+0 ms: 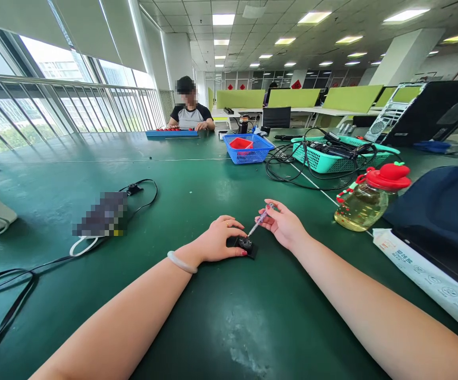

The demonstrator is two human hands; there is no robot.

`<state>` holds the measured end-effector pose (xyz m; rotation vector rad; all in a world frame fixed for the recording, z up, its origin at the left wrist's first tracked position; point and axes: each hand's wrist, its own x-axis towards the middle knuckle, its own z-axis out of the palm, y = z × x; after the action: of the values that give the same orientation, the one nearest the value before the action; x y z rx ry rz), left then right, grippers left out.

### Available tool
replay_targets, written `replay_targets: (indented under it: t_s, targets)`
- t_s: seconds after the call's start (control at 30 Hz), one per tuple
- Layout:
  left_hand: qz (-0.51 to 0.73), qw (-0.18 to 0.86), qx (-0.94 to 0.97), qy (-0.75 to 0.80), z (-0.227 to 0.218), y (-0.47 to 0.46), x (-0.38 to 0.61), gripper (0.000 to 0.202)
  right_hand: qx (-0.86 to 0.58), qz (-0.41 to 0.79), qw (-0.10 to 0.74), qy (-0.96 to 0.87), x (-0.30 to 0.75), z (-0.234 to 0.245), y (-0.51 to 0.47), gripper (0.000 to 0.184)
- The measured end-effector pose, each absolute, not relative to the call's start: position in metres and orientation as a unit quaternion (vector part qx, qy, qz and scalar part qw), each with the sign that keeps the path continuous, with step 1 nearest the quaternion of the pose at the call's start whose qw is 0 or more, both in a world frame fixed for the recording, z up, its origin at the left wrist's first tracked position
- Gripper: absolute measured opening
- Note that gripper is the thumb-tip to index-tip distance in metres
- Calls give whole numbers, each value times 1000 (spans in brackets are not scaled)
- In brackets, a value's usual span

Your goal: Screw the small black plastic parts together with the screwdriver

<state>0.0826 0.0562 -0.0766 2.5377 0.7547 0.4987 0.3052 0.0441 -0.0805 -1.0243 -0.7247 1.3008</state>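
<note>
In the middle of the green table lies a small black part (246,243) with a rounded top and a flat base; its exact kind is too small to tell. My left hand (221,238) grips it from the left, thumb in front and fingers behind. Between the fingers of my right hand (282,224) is a slim screwdriver (261,218) with a clear purplish handle. It slants down to the left, and its tip meets the top of the black part or hovers just over it.
Right of my hands stand a red-lidded bottle (365,203), a dark blue bag (442,206) and a white packet (422,269). Farther off are a blue basket (248,153) and a green basket (324,163) with cables. A cabled device (102,214) lies left. Another person (191,112) sits opposite.
</note>
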Motion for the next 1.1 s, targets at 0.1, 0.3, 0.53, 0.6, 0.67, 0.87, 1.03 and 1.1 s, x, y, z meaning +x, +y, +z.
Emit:
replay_targets:
  t_s: [0.1, 0.3, 0.53, 0.6, 0.67, 0.87, 1.03, 1.1]
  targets:
    - [178, 213, 920, 276, -78, 57, 83, 37, -448, 560, 618, -322, 306, -81, 45, 29]
    - [175, 213, 920, 278, -77, 56, 83, 37, -441, 543, 634, -331, 308, -84, 47, 35]
    - [181, 205, 920, 282, -76, 55, 83, 36, -434, 539, 642, -331, 308, -85, 48, 38]
    - [185, 201, 919, 285, -76, 56, 83, 35, -434, 538, 640, -335, 309, -86, 48, 38]
    - [188, 196, 919, 286, -77, 56, 83, 35, -434, 539, 640, -335, 309, -87, 48, 37]
    - [192, 174, 918, 301, -77, 57, 83, 35, -428, 533, 653, -327, 309, -85, 48, 35]
    - [191, 176, 915, 310, -76, 57, 83, 33, -426, 527, 662, -320, 310, -84, 48, 35]
    - [191, 173, 915, 309, -76, 57, 84, 32, -424, 529, 661, -323, 310, -84, 49, 36]
